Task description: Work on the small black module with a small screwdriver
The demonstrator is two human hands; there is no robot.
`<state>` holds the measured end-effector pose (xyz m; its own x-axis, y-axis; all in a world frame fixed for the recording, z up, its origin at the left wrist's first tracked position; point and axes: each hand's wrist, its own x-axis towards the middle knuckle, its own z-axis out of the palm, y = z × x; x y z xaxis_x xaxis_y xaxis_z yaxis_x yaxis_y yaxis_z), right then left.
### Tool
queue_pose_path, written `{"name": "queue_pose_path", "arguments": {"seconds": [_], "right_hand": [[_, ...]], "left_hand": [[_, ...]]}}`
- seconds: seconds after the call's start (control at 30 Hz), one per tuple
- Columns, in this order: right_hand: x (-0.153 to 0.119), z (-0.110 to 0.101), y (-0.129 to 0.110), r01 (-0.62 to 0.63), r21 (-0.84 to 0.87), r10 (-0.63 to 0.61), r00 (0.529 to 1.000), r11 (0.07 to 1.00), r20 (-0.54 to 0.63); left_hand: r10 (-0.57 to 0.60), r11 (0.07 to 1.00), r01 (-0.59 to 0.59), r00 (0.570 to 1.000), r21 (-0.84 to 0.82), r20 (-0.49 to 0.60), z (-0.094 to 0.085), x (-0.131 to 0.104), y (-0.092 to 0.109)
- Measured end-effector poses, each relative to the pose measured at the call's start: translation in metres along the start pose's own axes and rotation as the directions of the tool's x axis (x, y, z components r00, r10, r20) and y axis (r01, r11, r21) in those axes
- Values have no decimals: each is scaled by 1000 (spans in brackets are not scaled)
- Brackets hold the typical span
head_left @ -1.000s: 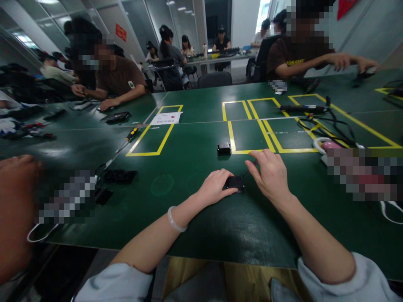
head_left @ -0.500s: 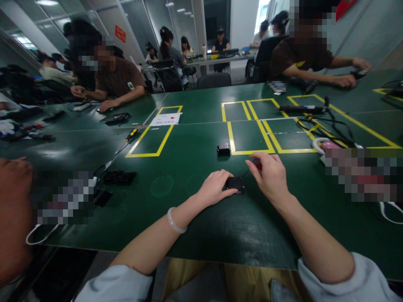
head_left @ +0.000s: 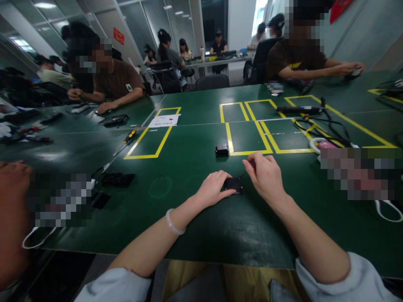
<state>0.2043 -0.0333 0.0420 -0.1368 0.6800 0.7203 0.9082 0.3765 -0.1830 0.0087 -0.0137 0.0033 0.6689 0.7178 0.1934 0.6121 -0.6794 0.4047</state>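
Note:
My left hand (head_left: 212, 188) grips a small black box-like part (head_left: 234, 184) against the green table, thumb along its near edge and fingers over its left side. In my right hand (head_left: 263, 170) is a thin screwdriver (head_left: 243, 175), pinched by its dark handle, most of which the fingers cover. Its shaft slants down to the left, to the far right corner of the part; the tip is too small to make out. Just beyond stands a second black part (head_left: 222, 150).
Yellow tape frames (head_left: 248, 153) mark the green table (head_left: 195, 235). Leftward lie a yellow-black screwdriver (head_left: 130, 136), a paper sheet (head_left: 164, 121) and black pieces (head_left: 118, 179). A corded black tool (head_left: 299, 110) lies at right. Another person's arm (head_left: 12, 218) shows at far left; others sit across.
The whole view has shifted slightly. Both my hands keep nearly the same pose on the part and the screwdriver. Across the table at right, a person's hands have come closer together.

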Motion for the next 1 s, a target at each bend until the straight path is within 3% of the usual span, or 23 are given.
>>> {"name": "queue_pose_path", "arguments": {"seconds": [0.73, 1.0], "right_hand": [[1, -4, 2, 73, -14, -73, 997, 997, 37], [-1, -4, 1, 92, -45, -92, 996, 995, -5]], "left_hand": [[-4, 1000, 4, 1000, -14, 13, -1, 1, 1], [3, 1000, -3, 1000, 2, 2, 0, 1, 0]]}}
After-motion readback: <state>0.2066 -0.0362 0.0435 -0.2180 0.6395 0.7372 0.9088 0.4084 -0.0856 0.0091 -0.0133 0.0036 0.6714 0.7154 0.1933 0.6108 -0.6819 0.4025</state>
